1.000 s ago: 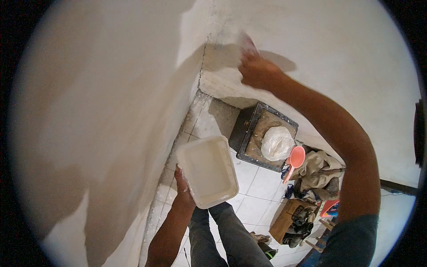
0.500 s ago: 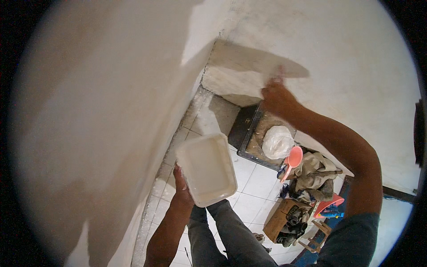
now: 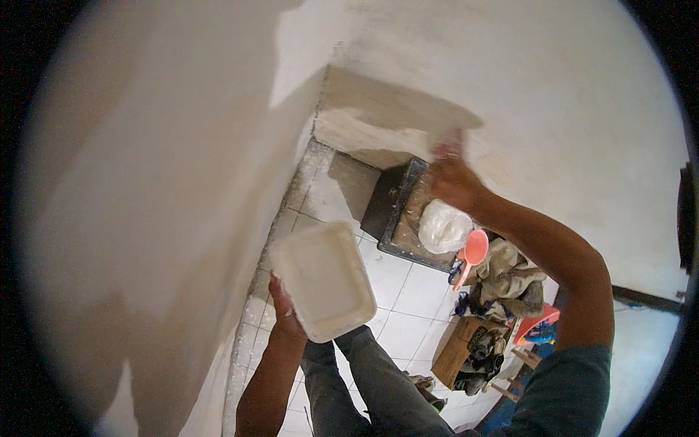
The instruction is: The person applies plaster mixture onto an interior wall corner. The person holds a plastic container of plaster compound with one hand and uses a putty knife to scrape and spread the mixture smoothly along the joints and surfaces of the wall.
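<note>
My left hand (image 3: pixel 286 315) grips the near left side of a cream rectangular plastic tub (image 3: pixel 364 280), holding it above the floor in front of my legs. Something pale and smooth lies inside, liquid or paste; I cannot tell which. Some white smears show on that hand. Stretched out ahead and to the right, my right hand (image 3: pixel 453 175) is closed, close to the pale wall (image 3: pixel 539 109). What it holds is smeared by motion and looks reddish at its far end. Beyond that hand a dark shadow falls on the wall.
Below my right arm stands a black box-like stand (image 3: pixel 392 200) with a white plastic bag (image 3: pixel 443 227) on top. Beside it are a pink dipper (image 3: pixel 475 247), crumpled cloth (image 3: pixel 510 273) and a cardboard box (image 3: pixel 457 349) of shoes. Another wall (image 3: pixel 160 182) rises close on my left.
My view has shifted slightly, so most things sit a little further left. My right hand has moved slightly lower along the wall, while my left hand still holds the tub.
</note>
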Motion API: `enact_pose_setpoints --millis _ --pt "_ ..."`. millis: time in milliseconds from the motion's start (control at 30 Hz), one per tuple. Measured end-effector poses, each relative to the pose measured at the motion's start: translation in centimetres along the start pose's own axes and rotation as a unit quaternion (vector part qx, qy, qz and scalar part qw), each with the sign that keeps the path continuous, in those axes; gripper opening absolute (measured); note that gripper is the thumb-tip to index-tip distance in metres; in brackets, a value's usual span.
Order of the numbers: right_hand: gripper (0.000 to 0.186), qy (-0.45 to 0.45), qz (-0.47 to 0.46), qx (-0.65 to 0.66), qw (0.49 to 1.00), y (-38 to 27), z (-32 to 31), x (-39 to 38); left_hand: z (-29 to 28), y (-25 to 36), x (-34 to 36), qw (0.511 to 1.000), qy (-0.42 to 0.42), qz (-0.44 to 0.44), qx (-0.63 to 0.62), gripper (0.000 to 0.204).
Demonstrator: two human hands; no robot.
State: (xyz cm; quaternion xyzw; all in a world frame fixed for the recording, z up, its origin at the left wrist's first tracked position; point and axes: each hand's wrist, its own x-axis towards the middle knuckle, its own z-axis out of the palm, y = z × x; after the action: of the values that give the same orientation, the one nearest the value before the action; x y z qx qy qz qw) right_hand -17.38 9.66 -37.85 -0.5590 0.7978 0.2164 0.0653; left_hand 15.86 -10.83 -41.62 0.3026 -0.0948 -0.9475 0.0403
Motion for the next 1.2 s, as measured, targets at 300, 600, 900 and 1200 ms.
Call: enact_pose_setpoints --millis 300,600,900,1200 --pt "0.015 0.193 0.068 0.159 0.966 2.4 1.0 11.4 2.5 0.2 0.0 0.999 -0.013 0.026 0.046 0.085" --pt "0.026 0.171 -0.083 0.017 0.982 -0.5 -1.7 0.7 1.4 -0.5 0.2 0.999 -0.031 -0.026 0.018 0.087" --pt "0.028 0.249 -0.025 -0.111 0.962 5.5 -8.1 3.2 3.4 0.0 -0.6 0.998 -0.011 0.022 0.056 0.092" --pt "0.011 0.201 -0.108 -0.107 0.968 -0.9 -16.6 8.0 3.2 0.4 -0.6 0.999 -0.04 0.009 0.036 0.087"
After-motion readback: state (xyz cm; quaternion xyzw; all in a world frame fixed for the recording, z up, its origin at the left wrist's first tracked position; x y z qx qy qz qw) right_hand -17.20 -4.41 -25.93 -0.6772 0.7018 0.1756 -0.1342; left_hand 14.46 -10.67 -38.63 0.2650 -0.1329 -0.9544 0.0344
